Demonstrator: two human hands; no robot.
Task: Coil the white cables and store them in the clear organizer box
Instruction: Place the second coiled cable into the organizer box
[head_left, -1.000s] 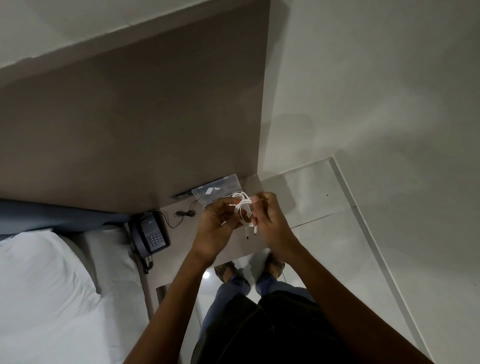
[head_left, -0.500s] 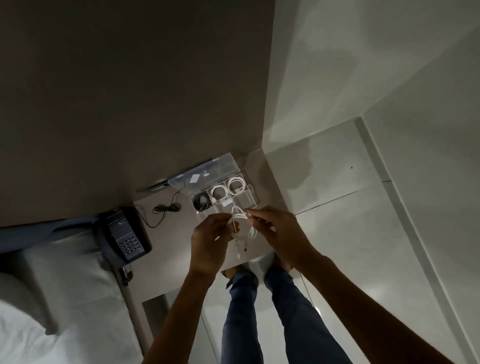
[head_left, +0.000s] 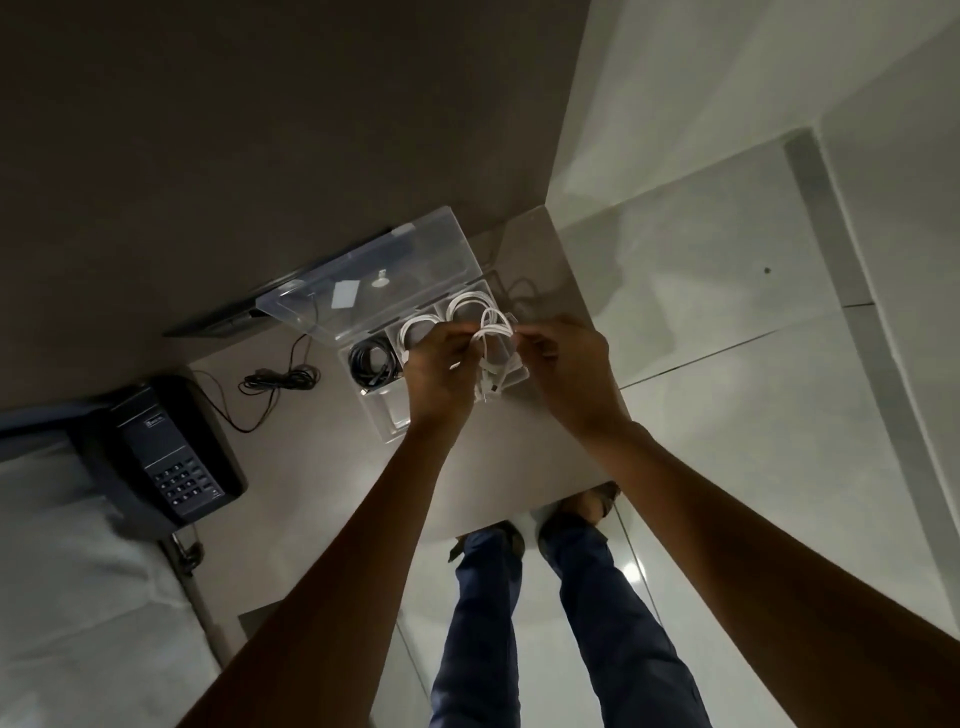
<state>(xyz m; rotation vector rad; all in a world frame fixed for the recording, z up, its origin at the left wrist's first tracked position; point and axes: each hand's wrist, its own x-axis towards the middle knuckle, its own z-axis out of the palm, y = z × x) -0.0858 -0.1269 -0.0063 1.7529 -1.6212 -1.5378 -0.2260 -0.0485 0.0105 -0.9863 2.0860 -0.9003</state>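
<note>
A grey bedside table (head_left: 332, 467) carries a black desk telephone (head_left: 166, 457) at 9 o'clock and the clear organizer box (head_left: 384, 415) at 12, its lid (head_left: 374, 280) propped open. Above the box, the left hand (head_left: 441, 364) and right hand (head_left: 566, 364) pinch a coiled white cable (head_left: 493, 332) between them, fingertips closed on its loops, plug ends dangling toward 6. Two white coils (head_left: 467, 304) and a black cable coil (head_left: 371, 361) fill rear compartments.
</note>
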